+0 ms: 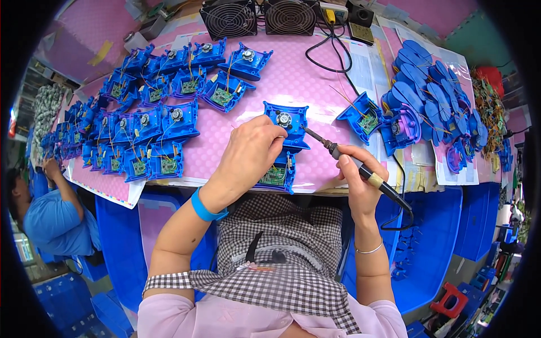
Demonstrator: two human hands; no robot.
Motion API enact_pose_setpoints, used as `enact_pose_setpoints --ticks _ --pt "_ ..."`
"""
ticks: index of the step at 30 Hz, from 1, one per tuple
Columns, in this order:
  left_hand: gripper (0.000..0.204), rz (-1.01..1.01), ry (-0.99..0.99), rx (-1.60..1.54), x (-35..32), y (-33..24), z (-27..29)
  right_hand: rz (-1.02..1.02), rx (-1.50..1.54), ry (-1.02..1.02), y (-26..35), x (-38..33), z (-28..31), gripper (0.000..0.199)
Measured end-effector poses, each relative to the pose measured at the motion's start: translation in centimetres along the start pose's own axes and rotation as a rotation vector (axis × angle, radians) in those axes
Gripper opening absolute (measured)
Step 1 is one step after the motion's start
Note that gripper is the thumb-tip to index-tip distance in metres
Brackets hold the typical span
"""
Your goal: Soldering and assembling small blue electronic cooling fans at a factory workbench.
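In front of me on the pink table lies a blue plastic housing (300, 139) with a round speaker (284, 119) in its upper half. A green circuit board (274, 175) sits in the lower half, partly behind my left hand. My left hand (251, 149) is closed in a pinch beside the speaker; what its fingertips hold is too small to make out. My right hand (362, 179) grips a black soldering iron (369, 176) like a pen. Its tip points at the housing's right side, close to the speaker; whether it touches, I cannot tell.
Rows of similar blue housings (180, 115) fill the table's left. Another open housing (366, 117) lies right of the iron, before a pile of blue plastic parts (431, 93). Two black fans (290, 18) stand at the back. Blue bins (434, 248) sit below; a person (56, 217) works far left.
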State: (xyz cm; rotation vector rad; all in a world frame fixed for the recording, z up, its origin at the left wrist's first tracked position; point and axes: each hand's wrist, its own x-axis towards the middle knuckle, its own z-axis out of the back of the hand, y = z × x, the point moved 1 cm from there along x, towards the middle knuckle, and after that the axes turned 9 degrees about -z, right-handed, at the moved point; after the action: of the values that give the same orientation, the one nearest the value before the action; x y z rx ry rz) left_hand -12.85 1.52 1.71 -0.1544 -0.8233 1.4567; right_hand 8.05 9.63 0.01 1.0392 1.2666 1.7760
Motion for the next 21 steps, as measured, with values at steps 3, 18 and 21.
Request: enact_pose_setpoints --ticks 3,18,21 --pt "0.009 -0.010 -0.018 -0.002 0.0 0.1 -0.1 -0.029 -0.018 0.007 0.0 -0.1 -0.1 0.018" --pt "0.009 -0.005 -0.006 -0.006 0.0 0.0 -0.2 -0.020 -0.040 -0.019 0.5 -0.6 0.6 0.019" --pt "0.008 -0.058 -0.049 0.024 -0.1 0.4 -0.4 -0.090 0.068 -0.076 1.0 -0.7 1.0 0.018"
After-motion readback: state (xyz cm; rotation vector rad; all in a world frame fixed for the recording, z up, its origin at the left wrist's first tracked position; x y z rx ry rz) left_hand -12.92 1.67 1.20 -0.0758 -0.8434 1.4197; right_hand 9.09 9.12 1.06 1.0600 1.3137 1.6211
